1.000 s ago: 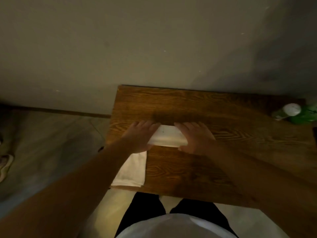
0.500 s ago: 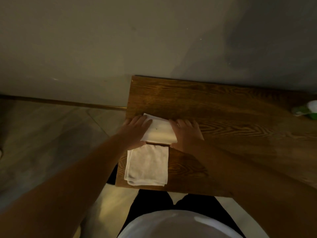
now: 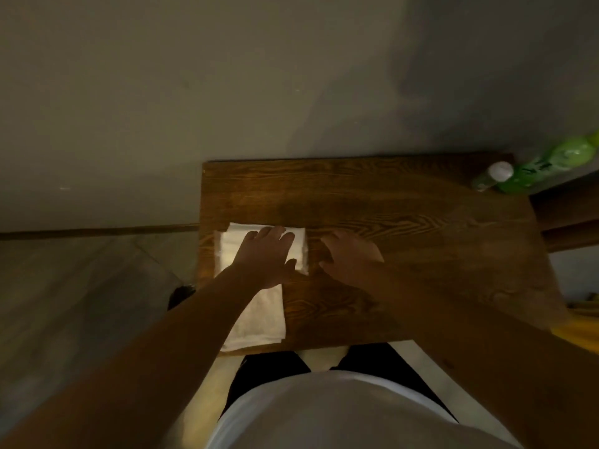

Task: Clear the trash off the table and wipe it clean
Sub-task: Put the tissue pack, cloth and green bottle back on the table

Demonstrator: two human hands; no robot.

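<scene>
Both hands flat, fingers spread: left hand [image 3: 264,256] on white cloth [image 3: 256,314], right hand [image 3: 351,259] beside it on table [image 3: 421,238].

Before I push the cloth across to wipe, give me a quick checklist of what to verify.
1. Left hand flat on the white cloth: ok.
2. Right hand on the cloth: not ok, it rests on the bare table beside the cloth's right edge.
3. Cloth fully on the table: not ok, its near end reaches the front edge.
4. Trash cleared: not ok, a green bottle lies at the far right corner.
5. Wiping path to the right free up to the bottle: ok.
6. Cloth damp: cannot tell.
</scene>
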